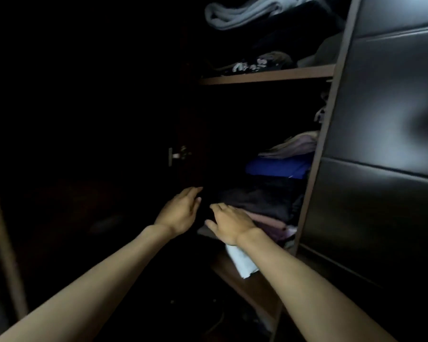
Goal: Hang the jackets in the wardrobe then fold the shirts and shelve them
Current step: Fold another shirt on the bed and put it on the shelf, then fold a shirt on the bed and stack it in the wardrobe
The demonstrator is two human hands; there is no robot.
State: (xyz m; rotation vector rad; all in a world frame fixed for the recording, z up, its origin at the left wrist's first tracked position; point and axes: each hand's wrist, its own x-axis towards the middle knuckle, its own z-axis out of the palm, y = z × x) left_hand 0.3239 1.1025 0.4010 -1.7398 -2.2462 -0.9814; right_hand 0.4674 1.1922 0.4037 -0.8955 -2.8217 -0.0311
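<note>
Dark wardrobe; flat fingers on folded clothes.

Light: dim throughout; the left half of the view lies in near-black shadow, with a soft sheen only on the right.
Right side: dark glossy wardrobe door panel with horizontal padded seams, catching pale reflections.
Frame: brown wooden upright post running top to bottom beside that panel.
Left interior: small metal door hinge on a dark inner wall.
Far left: brown wooden door edge, slanting.
Floor: too dark to make out.
</note>
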